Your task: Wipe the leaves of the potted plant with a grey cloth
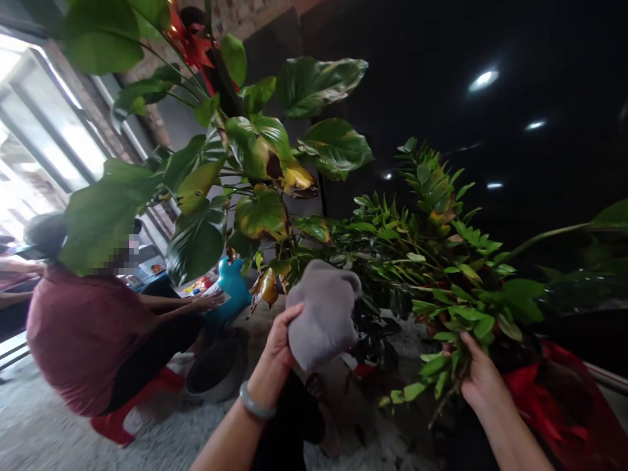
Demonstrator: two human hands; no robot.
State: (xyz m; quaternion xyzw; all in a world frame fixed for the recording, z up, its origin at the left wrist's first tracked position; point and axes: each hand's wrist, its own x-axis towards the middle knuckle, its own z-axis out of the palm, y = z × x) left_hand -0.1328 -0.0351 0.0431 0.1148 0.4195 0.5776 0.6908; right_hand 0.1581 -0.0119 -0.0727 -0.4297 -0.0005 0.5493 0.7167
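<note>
My left hand (282, 340), with a pale bangle at the wrist, is closed around the edge of a bunched grey cloth (324, 314). The cloth is held up in front of the plants, and its folds hide part of my fingers. On the right, my right hand (475, 373) pinches a leafy green stem (454, 350) of the lower plant. That plant (432, 261) has many small glossy leaves. Above the cloth, a tall plant (258, 144) bears large broad leaves, several of them yellowed or brown at the edges.
At the left, a person in a maroon shirt (83, 340) sits on a red plastic stool (118, 418), a hand on a blue object (233, 288). A dark basin (218, 369) stands beside them. A red bag or wrap (554, 399) lies lower right. Behind is a dark glossy wall (540, 85).
</note>
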